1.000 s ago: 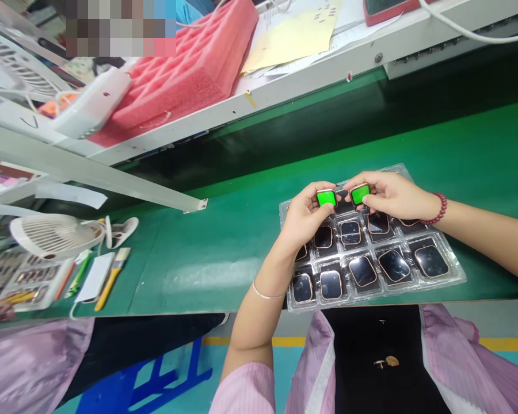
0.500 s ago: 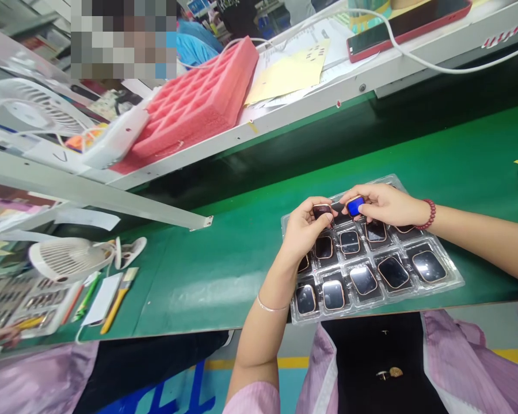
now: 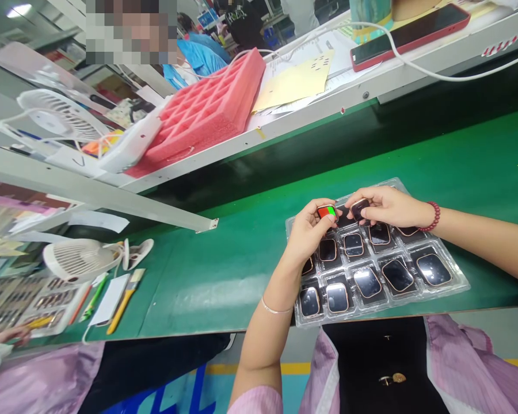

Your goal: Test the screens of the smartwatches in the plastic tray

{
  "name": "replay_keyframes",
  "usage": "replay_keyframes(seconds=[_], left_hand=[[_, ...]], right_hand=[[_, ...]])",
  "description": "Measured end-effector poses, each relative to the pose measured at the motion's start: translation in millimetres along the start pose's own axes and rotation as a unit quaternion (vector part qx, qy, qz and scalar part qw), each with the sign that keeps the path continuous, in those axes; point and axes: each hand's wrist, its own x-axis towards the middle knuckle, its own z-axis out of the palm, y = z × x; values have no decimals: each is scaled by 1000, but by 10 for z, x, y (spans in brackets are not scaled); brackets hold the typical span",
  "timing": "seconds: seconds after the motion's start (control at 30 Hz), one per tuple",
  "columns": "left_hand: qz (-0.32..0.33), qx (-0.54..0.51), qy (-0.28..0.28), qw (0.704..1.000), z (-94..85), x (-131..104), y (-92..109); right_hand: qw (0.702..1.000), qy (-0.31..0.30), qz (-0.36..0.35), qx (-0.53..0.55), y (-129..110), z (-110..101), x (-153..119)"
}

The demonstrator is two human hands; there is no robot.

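Left hand is clamping on the lit watch by its edges, the thumb pressing at the lower side of a screen that is showing red and green blocks. Right hand is clamping likewise on the dark watch, thumb and fingers closing around its case, and the two watches are facing up side by side, a small gap separating them. Both are hovering above the far part of the clear plastic tray, which is sitting on the green table. Dark-screened watches are lying in the tray's compartments, five of them filling the row nearest the person. A red beaded bracelet is circling the right wrist, and a thin bangle is circling the left forearm. Off to the left, a yellow-handled brush is lying beside a white slab, and a white fan is resting just behind them. Beyond the table, pink foam and a red-edged phone are lying on a raised white shelf
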Motion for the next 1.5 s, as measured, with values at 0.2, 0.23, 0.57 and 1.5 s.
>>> replay_keyframes(seconds=[0.2, 0.23, 0.57, 1.5], left_hand=[[4, -3, -13, 1000, -1, 17, -54], [4, -5, -16, 1000, 0, 16, -57], [-2, -21, -34, 999, 3, 33, -61], [-16, -17, 0, 1000, 12, 3, 66]], right_hand=[[999, -5, -35, -16, 35, 11, -14], [999, -6, -41, -18, 36, 11, -15], [999, -9, -42, -13, 77, -2, -12], [999, -7, 28, 36, -18, -10, -10]])
